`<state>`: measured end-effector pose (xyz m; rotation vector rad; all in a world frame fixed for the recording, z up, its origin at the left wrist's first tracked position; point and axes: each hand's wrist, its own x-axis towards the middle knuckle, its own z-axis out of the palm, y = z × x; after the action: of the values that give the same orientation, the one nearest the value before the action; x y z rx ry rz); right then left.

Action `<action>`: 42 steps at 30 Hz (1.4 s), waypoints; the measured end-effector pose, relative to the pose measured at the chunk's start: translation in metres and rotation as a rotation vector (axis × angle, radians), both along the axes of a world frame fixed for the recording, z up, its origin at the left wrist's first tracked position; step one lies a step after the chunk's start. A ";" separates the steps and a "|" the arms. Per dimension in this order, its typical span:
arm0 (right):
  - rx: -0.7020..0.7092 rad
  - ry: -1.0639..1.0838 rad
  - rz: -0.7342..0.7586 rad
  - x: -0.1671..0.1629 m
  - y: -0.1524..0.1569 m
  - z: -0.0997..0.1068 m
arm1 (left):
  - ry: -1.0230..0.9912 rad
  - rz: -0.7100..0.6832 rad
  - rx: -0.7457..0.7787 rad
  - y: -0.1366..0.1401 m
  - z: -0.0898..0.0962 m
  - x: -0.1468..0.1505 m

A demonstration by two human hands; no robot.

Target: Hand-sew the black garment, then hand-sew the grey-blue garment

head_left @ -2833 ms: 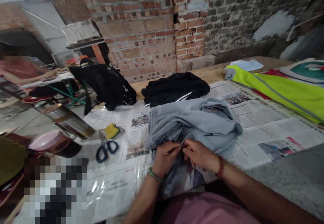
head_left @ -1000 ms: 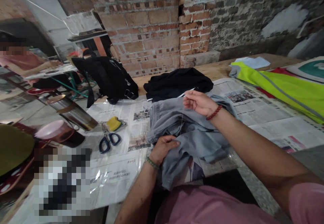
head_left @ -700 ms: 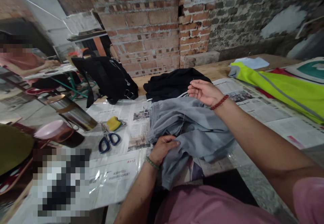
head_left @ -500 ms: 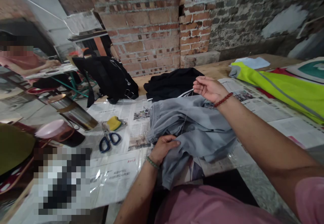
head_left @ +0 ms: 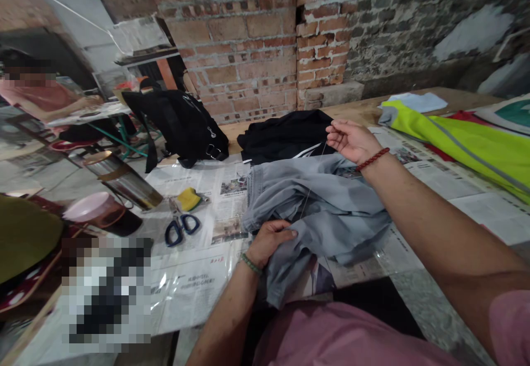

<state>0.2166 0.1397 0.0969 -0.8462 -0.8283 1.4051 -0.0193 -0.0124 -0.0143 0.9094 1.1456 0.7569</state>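
Observation:
A grey cloth garment lies crumpled on the newspaper in front of me. My left hand is closed on its near left edge, thumb on top of the cloth. Raised above the garment's far side, my right hand pinches a thin thread. The thread runs taut and slanting down to the cloth close to my left hand. Whether a needle is between my right fingertips is too small to make out.
Dark-handled scissors and a yellow-green sponge-like piece lie left. Beyond stand a lidded cup, steel flask and black bag. Black clothing lies behind the garment, a neon-yellow garment right. Another person sits far left.
My right hand has moved slightly to the right, with the thread still stretched to the cloth. The left hand keeps its hold on the garment. The whole view has shifted a little.

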 end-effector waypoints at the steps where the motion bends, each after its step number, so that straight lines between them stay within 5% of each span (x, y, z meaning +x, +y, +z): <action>1: 0.002 0.001 -0.004 0.000 0.001 -0.001 | -0.002 -0.007 0.001 0.000 0.000 0.000; 8: 0.057 -0.013 -0.013 -0.013 -0.007 -0.019 | -0.007 -0.050 0.021 -0.001 0.001 -0.003; 19: 0.104 -0.720 0.562 -0.077 -0.080 -0.091 | 0.087 0.005 0.130 -0.001 0.007 -0.013; 24: 0.439 -1.077 0.538 -0.070 -0.088 -0.091 | 0.144 0.029 0.163 -0.002 0.006 -0.009; 30: 0.592 -1.173 0.667 -0.059 -0.092 -0.088 | 0.142 0.053 0.194 -0.002 0.008 -0.005; 42: 0.597 -1.041 0.756 -0.056 -0.098 -0.091 | 0.120 0.054 0.171 -0.002 0.008 -0.006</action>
<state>0.1604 0.0417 0.0061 -0.7842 -2.4198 1.1277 -0.0253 -0.0145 -0.0059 1.0821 1.2276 0.8635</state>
